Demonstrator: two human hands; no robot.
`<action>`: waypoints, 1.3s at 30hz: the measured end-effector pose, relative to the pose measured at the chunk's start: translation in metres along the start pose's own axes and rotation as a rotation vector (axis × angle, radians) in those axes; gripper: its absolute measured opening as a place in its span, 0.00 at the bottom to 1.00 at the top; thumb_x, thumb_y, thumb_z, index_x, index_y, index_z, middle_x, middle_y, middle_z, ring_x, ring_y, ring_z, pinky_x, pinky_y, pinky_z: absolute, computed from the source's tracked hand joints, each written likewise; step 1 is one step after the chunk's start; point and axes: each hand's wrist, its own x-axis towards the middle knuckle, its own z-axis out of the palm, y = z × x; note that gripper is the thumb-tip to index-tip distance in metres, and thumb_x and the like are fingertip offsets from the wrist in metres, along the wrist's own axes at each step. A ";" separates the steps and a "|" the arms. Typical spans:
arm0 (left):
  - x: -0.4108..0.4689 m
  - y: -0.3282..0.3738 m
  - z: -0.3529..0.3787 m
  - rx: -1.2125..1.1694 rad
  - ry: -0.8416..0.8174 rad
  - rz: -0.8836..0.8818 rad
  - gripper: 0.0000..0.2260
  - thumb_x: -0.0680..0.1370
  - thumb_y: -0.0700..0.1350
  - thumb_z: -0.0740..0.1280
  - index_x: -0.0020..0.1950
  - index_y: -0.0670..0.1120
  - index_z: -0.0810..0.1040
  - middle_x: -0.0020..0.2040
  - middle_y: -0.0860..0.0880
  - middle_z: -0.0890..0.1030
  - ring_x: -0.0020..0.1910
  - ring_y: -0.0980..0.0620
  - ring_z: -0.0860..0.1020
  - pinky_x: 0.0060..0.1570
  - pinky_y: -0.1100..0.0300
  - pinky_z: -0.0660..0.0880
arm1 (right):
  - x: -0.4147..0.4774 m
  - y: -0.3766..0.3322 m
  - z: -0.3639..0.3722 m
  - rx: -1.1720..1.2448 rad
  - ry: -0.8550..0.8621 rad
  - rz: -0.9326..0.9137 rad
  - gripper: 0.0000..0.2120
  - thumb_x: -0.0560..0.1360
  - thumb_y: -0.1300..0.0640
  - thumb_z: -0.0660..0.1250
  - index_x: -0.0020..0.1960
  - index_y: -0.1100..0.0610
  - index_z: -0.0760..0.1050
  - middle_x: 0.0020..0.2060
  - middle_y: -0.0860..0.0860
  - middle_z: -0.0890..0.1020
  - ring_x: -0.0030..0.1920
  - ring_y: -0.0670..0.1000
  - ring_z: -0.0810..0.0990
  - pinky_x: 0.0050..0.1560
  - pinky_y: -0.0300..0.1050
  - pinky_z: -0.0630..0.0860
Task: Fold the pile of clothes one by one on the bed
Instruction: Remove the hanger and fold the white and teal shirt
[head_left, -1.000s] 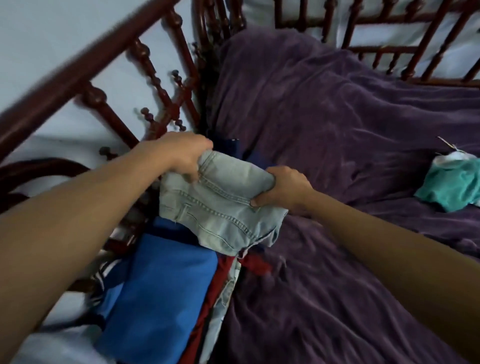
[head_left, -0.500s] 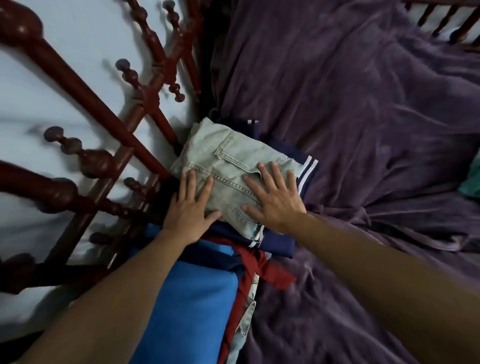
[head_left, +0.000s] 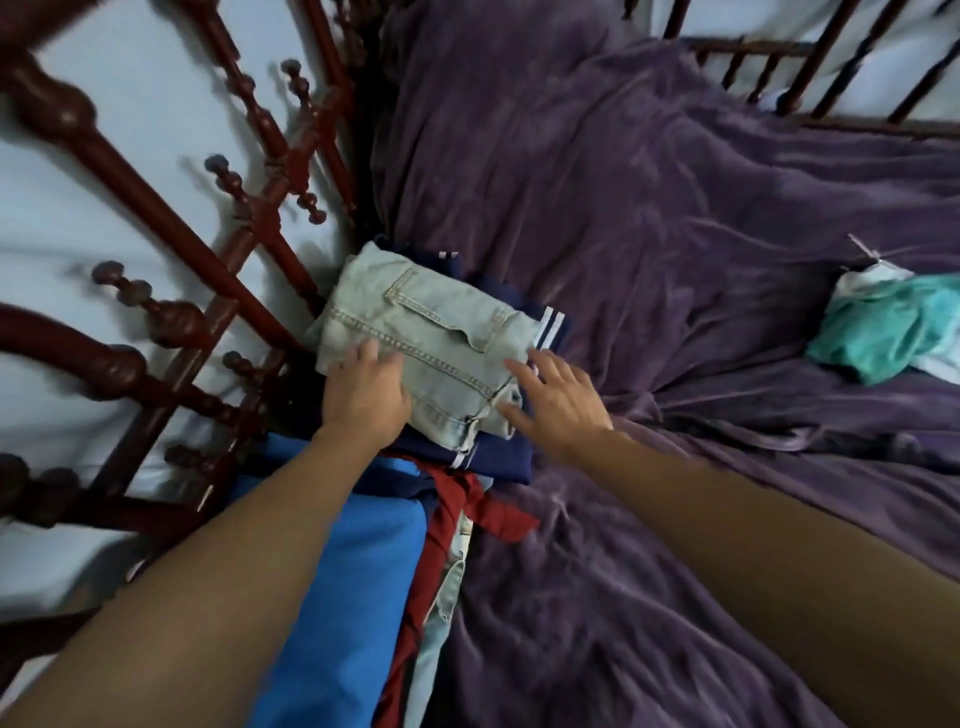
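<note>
I've got the left hand (head_left: 363, 395) flat, fingers straight, pressing the near-left edge of the folded jeans (head_left: 426, 332). Right hand (head_left: 558, 402) is spread wide at the jeans' right edge; contact unclear. The jeans sit between both hands on a navy garment (head_left: 506, 460). Blue cloth (head_left: 337, 571) is under the left forearm. Teal cloth (head_left: 883, 332) is well right of the right hand.

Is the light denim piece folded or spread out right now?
Folded: the denim piece lies as a compact rectangle atop the navy striped garment.
</note>
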 end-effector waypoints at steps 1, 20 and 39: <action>-0.011 0.019 -0.008 -0.031 0.045 0.020 0.15 0.76 0.48 0.63 0.59 0.43 0.74 0.61 0.40 0.72 0.60 0.39 0.70 0.57 0.46 0.69 | -0.023 0.016 -0.008 0.008 0.001 0.046 0.28 0.78 0.41 0.59 0.75 0.49 0.60 0.73 0.54 0.64 0.73 0.57 0.61 0.69 0.55 0.61; -0.282 0.505 -0.074 -0.338 -0.140 0.350 0.13 0.79 0.50 0.61 0.61 0.50 0.75 0.57 0.48 0.80 0.57 0.47 0.77 0.50 0.56 0.72 | -0.535 0.353 -0.122 0.016 0.112 0.696 0.16 0.76 0.50 0.61 0.62 0.52 0.73 0.58 0.52 0.78 0.57 0.59 0.78 0.49 0.50 0.74; -0.246 0.738 -0.035 -0.295 -0.301 0.428 0.11 0.79 0.50 0.61 0.59 0.48 0.76 0.56 0.49 0.81 0.55 0.47 0.78 0.48 0.57 0.73 | -0.595 0.588 -0.129 0.041 -0.032 0.863 0.15 0.75 0.47 0.63 0.59 0.52 0.74 0.59 0.52 0.79 0.58 0.57 0.78 0.50 0.48 0.73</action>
